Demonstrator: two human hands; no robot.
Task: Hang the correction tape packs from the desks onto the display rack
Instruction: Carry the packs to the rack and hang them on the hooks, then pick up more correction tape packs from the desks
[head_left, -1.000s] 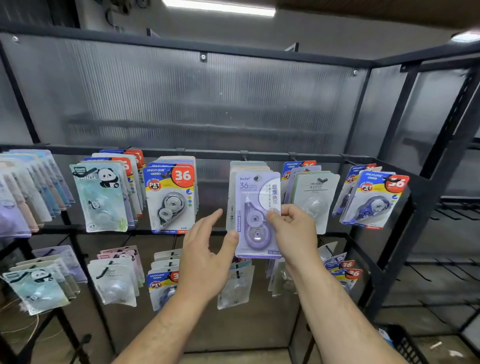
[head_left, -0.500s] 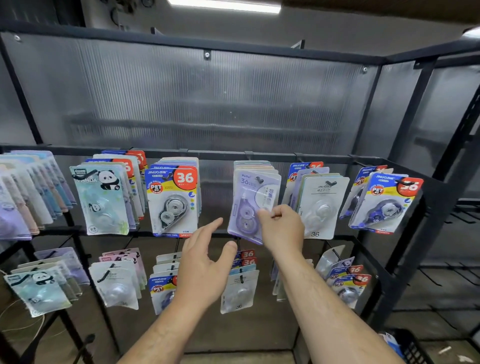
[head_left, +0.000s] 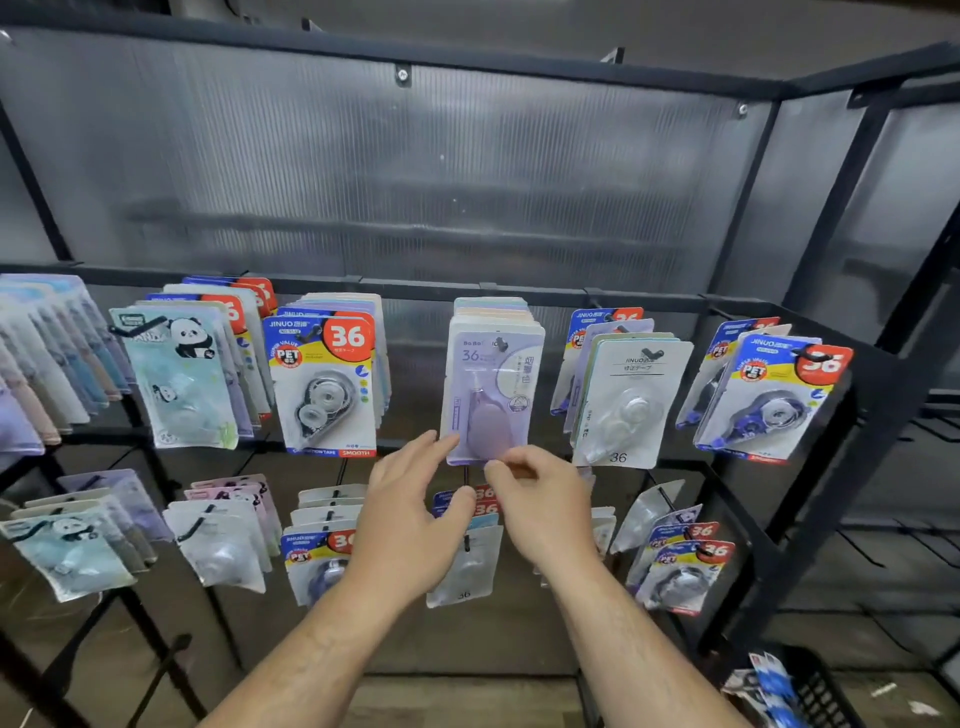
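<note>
1. Fixture: a black metal display rack (head_left: 571, 300) with two rows of hooks stands against a ribbed translucent backing panel (head_left: 415, 171). The panel is fixed to the frame with bolts along its top rail.
2. Task item: the purple correction tape pack (head_left: 491, 395) hangs on a centre hook of the upper row, at the front of a stack of similar cards, roughly upright.
3. Right hand (head_left: 540, 504): the fingers are curled, and thumb and forefinger pinch the bottom edge of the purple pack. The contact area is slightly blurred.
4. Left hand (head_left: 410, 519): released, fingers extended and holding nothing. The forefinger tip sits at the pack's lower left corner; contact there cannot be confirmed.
5. Neighbouring stock, upper row: a panda pack (head_left: 182, 384) and a red-and-blue "36" pack (head_left: 324, 389) hang to the left. A white pack (head_left: 623, 405) and a blue pack (head_left: 769, 400) hang to the right.
6. Lower row: further packs hang behind and beside both forearms.
7. Room: a wooden floor (head_left: 467, 696) runs beneath the rack. A black basket (head_left: 826, 691) at the lower right holds loose packs.
</note>
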